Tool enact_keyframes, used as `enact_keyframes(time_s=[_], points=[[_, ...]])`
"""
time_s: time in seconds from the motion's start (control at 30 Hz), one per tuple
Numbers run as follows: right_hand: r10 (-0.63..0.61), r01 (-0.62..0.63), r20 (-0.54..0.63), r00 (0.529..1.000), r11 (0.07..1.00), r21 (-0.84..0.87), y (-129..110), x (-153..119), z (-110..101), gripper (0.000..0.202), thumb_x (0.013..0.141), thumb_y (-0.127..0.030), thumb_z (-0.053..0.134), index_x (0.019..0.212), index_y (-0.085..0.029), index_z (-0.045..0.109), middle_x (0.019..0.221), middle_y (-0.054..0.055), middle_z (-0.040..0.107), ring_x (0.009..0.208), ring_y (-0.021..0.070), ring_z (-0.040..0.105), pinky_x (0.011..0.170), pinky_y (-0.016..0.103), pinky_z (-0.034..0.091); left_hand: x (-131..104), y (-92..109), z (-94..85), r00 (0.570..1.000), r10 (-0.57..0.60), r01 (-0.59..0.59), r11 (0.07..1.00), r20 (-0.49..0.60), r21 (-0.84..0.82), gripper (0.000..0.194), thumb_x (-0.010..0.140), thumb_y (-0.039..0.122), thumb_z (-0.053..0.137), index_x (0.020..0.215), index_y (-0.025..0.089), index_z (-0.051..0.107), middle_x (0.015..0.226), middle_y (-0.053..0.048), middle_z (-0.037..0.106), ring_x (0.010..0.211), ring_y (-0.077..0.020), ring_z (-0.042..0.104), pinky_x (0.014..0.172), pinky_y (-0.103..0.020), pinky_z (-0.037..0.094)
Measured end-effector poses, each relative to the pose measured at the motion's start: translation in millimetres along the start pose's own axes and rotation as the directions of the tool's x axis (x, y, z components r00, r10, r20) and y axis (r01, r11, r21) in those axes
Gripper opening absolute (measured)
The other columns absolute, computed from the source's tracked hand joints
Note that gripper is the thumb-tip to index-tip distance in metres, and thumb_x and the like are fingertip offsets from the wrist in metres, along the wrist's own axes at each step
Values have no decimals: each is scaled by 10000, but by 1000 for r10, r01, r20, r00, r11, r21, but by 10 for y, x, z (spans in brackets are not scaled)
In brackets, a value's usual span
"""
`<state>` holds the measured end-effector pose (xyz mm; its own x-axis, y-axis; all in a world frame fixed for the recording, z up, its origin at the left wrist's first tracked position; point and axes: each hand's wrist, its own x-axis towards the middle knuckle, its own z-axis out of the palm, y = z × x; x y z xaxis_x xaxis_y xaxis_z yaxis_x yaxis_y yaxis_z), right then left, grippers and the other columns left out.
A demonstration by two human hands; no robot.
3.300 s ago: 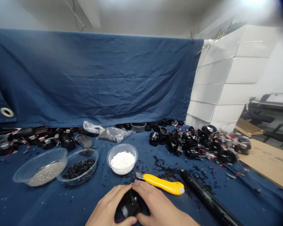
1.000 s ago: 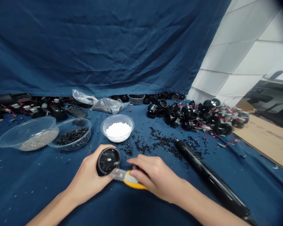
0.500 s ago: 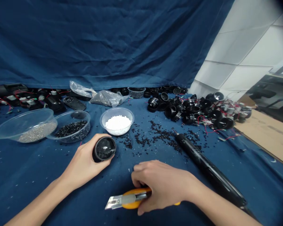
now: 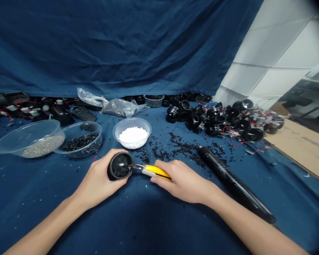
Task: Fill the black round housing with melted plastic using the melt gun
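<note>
- The landmark is the bowl of white pieces (image 4: 131,122), standing on the blue cloth (image 4: 149,223) that covers the table.
- The black cup (image 4: 119,170) is nearer the person than that bowl and slightly to its left; its open mouth faces up toward the camera, with a small white spot showing inside.
- The left hand (image 4: 99,175), also nearer and left of the bowl, grips the cup, thumb on the near side and fingers round the far side.
- The right hand (image 4: 182,180), nearer and right of the bowl, is closed around the yellow cutter (image 4: 156,171).
- The cutter lies between the two hands, nearer than the bowl, its blade pointing left over the cup's rim; whether the tip touches the inside is too small to tell.
- Right of the bowl, small black pieces (image 4: 187,150) are scattered over the cloth.
- Farther right and nearer the person lies a black cylindrical tool (image 4: 235,184), its thin tip pointing back toward the scattered pieces.
- Left of the bowl stands a tub of black screws (image 4: 71,131), and beyond it a wider tub of greyish pieces (image 4: 23,136).
- Behind the bowl lies a clear plastic bag (image 4: 123,108); behind and right is a heap of black round parts (image 4: 210,118).
</note>
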<state>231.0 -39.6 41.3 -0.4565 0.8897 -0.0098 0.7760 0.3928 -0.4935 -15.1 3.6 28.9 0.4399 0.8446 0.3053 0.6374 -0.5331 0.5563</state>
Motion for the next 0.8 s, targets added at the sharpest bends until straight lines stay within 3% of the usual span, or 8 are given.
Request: enact_keyframes(time_s=[0.53,0.8], points=[[-66,63,82,994,997,40,-41,-14,-20,170,923,-370,536,876,-206,545,709,-19,603,594,110,490,566,236,256,25,59,11,992,-78,73,996,99,55,414,716,231,616,1117,248,517,1043,-15,675,945,-232,649,830,-324,483],[-100,95,118,988,994,50,-66,-28,-4,176,917,-376,540,861,-210,529,666,-37,551,561,88,420,554,226,229,27,51,50,993,-101,100,995,65,14,349,757,304,644,1081,250,524,964,12,683,866,-205,656,783,-292,479]])
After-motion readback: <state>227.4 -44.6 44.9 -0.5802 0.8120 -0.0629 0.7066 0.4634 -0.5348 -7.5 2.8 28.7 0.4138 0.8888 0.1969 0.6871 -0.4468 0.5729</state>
